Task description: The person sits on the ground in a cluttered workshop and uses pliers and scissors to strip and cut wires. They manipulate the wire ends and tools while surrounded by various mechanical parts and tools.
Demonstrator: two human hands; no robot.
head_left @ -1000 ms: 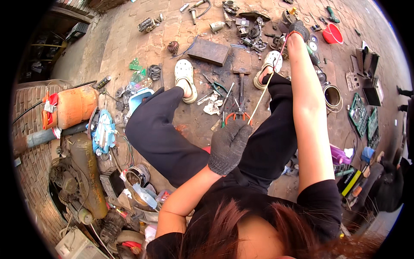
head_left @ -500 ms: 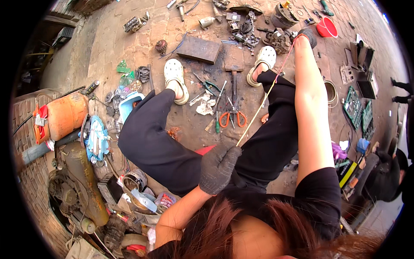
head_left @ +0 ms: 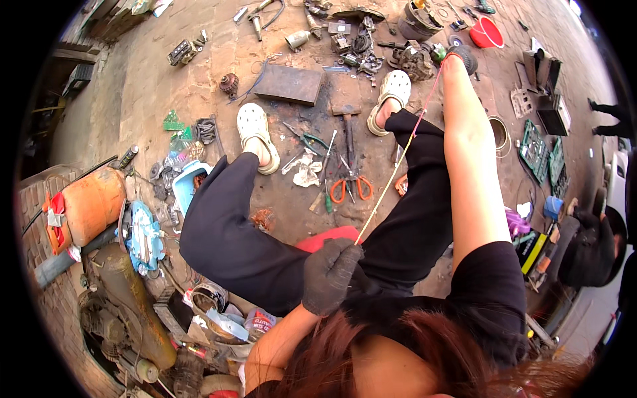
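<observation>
A thin cord (head_left: pixel 391 178), yellowish near me and pink-red farther off, runs taut and slanting across my right thigh. Its near end is in my left hand (head_left: pixel 330 275), closed in a dark grey glove in front of my lap. At the far end my right hand (head_left: pixel 463 60), gloved too, is stretched out forward with the pink-red part at its wrist and palm; its fingers are partly hidden but look closed. Just left of it shows a small green thing (head_left: pixel 438 52); whether I hold it I cannot tell. A greasy metal engine part (head_left: pixel 413 63) lies beside that.
Between my feet lie a hammer (head_left: pixel 348 126), orange-handled scissors (head_left: pixel 352 188), pliers (head_left: pixel 312 140) and a metal block (head_left: pixel 289 84). A red bucket (head_left: pixel 486 32) stands far right. An orange gas cylinder (head_left: pixel 93 203) and a blue basin (head_left: pixel 188 182) are at left, a green tool case (head_left: pixel 534 151) at right.
The view has shifted slightly, so the floor things sit farther left. The cord stays stretched between both hands. A green thing now shows beside my right hand.
</observation>
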